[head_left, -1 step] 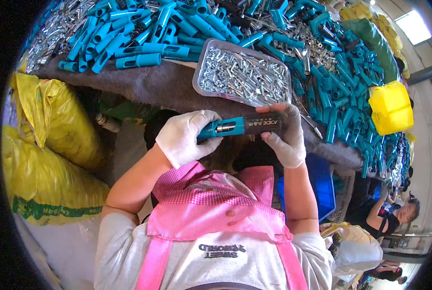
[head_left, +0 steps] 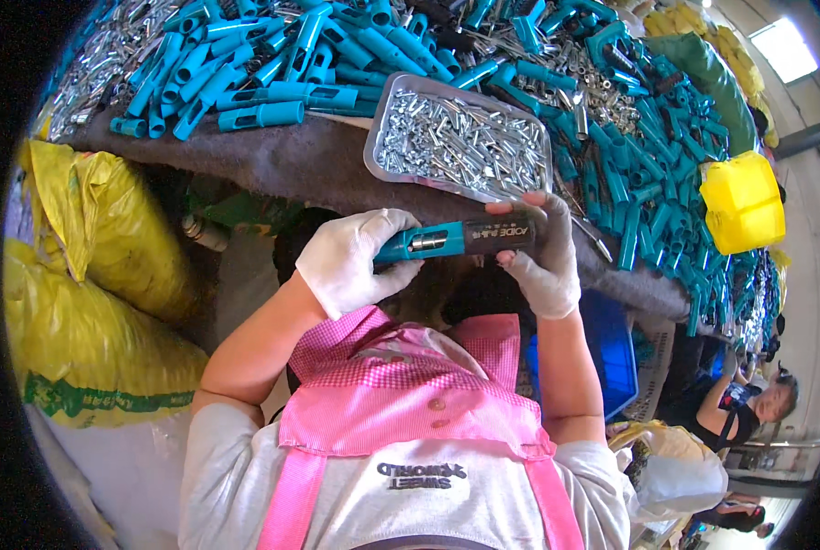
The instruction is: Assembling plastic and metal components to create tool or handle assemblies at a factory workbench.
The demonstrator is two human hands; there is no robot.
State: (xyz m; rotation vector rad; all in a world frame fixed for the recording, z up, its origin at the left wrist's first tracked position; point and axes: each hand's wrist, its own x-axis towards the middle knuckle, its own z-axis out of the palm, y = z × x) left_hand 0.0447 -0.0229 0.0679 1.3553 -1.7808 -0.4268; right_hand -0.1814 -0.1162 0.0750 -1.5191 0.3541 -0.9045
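Held level in front of the pink apron is a tube-shaped tool with a teal housing and a black sleeve [head_left: 490,236]. A bright metal part shows through the cut-out in its teal half. My left hand [head_left: 348,259], in a white glove with bare fingertips partly hidden, is closed round the teal end. At the black end, my right hand [head_left: 549,257] grips with the thumb below and fingers above; its glove leaves fingertips bare. Just beyond the tool, a clear plastic tray [head_left: 373,151] full of small metal pins [head_left: 460,137] rests at the bench edge.
Teal housings [head_left: 286,94] lie heaped across the cloth-covered bench [head_left: 245,160], with loose metal parts among them. A yellow container [head_left: 743,203] stands at the right. Yellow sacks [head_left: 98,339] fill the left side. A blue crate [head_left: 621,357] sits below the bench; a co-worker [head_left: 749,408] is farther right.
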